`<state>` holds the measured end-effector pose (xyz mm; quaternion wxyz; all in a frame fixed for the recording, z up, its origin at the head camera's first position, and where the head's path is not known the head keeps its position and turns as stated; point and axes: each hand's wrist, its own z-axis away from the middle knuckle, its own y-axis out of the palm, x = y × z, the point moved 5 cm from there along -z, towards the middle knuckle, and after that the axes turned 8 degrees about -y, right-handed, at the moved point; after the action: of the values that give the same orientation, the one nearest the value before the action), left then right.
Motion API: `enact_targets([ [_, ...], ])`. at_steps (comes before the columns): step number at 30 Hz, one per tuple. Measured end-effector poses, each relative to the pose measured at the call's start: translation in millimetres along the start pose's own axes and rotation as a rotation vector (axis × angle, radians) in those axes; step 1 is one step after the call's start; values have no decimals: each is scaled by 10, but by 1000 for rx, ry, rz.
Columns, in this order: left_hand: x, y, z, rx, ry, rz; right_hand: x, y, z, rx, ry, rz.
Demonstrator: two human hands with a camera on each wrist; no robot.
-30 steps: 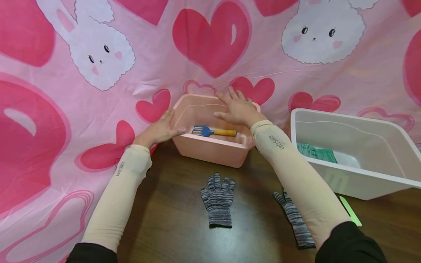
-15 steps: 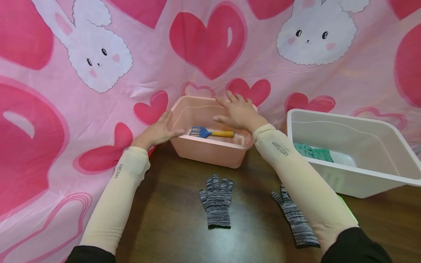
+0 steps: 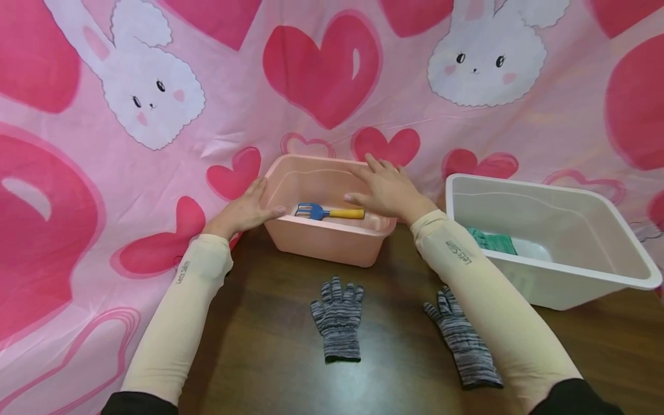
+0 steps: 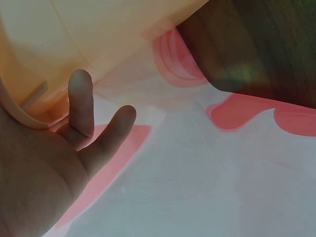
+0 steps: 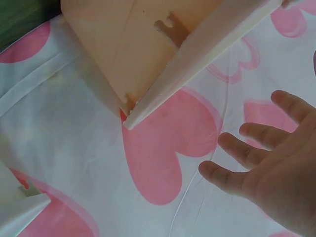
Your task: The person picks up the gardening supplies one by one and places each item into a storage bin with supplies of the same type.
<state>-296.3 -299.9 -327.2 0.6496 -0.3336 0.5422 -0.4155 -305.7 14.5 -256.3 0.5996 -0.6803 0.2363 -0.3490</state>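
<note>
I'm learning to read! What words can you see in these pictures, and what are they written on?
"Let'sSlim", as far as the small print can be made out, on the cream left arm sleeve, running along the forearm.
"Let'sSlim", seen upside down, on the cream right arm sleeve.
No words show on the pink plastic tub, the white plastic tub or the striped grey knit gloves.

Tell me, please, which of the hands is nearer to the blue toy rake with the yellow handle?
Right. The right hand hovers just over the rake's yellow handle inside the pink plastic tub; the left hand rests on the tub's left rim, beyond the blue head.
</note>
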Motion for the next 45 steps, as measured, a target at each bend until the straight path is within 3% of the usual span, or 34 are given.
enact_targets([
  [14, 125, -13, 141, -8, 5, 1, 58, 129, 194, -4, 18, -9],
  [31, 70, 18, 82, -6, 22, -17, -122, 214, 592, -62, 88, -60],
  [45, -43, 19, 50, -8, 40, -18, -262, 228, 969, -78, 150, 0],
])
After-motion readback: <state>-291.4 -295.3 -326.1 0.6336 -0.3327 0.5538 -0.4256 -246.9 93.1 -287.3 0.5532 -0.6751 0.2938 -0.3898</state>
